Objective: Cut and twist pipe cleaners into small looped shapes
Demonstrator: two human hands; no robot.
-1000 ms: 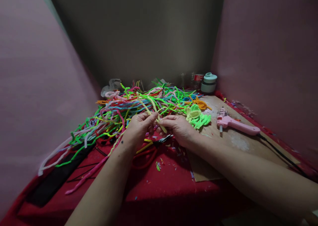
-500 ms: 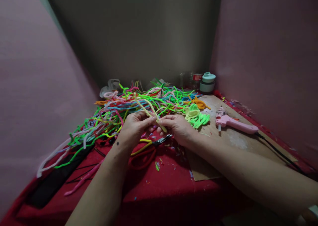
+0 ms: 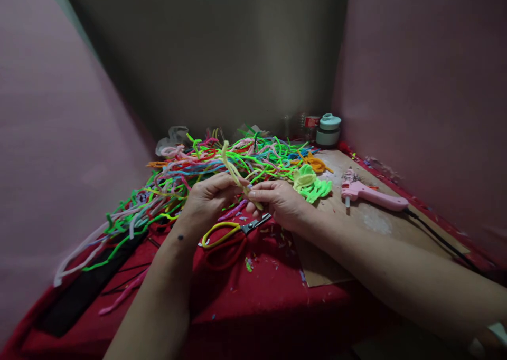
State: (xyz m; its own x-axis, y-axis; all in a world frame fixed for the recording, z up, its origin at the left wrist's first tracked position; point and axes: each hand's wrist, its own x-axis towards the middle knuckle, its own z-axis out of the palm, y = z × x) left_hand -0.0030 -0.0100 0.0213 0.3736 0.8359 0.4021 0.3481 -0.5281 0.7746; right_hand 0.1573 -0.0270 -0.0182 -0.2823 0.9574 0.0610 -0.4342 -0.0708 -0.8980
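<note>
A pale yellow pipe cleaner [image 3: 233,171] is folded so that two strands rise side by side from my fingers. My left hand [image 3: 209,197] pinches it from the left, fingers closed. On the other side my right hand [image 3: 277,199] grips its lower part between thumb and fingers, and a short end pokes out below. Just under my hands lie scissors [image 3: 245,228] with one yellow and one red handle. Behind my hands spreads a tangled heap of colourful pipe cleaners [image 3: 198,164]. Green and pale yellow shaped pieces [image 3: 312,185] rest right of my right hand.
A pink hot glue gun [image 3: 374,193] with a black cord lies on a brown board [image 3: 412,230]. At the back stand a pale blue-lidded container [image 3: 328,130] and a clear bottle with a red label [image 3: 311,122]. Red cloth [image 3: 269,291] covers the table, strewn with fibre scraps.
The two strands, spread in a V before, now lie close together. My left hand has shifted slightly left and up, uncovering more of the scissors' yellow handle. The view has moved a little.
</note>
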